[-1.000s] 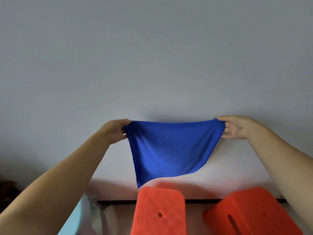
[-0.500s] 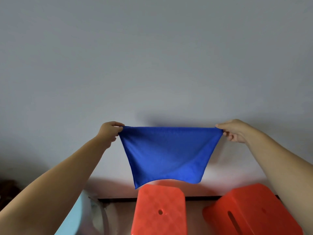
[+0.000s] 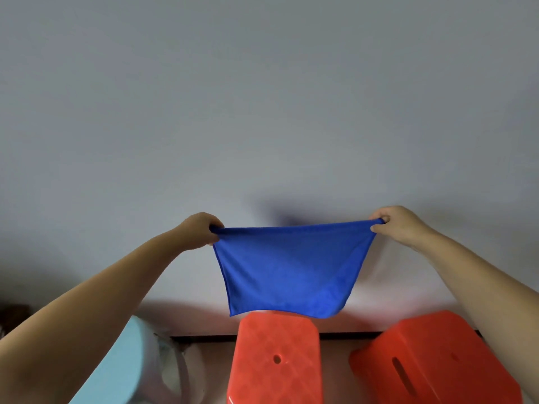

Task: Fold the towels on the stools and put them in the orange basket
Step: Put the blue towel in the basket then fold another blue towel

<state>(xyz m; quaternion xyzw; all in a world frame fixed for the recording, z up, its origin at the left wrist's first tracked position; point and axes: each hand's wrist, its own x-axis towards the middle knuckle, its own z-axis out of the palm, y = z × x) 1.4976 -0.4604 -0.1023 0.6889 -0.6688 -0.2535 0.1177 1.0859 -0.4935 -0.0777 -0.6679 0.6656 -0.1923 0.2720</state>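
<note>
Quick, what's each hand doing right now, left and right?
Left hand: closed, pinching the left top corner of the blue towel.
Right hand: closed, pinching the towel's right top corner.

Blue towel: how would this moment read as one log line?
blue towel: held spread in air | left hand: pinches corner | right hand: pinches corner

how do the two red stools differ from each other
The middle stool shows a quilted top with a small round hole; the right stool looks smooth with a long slot. The middle stool sits square to the camera; the right stool is angled. The blue towel hangs over the middle stool, not the right stool. Both are red-orange plastic.
</note>
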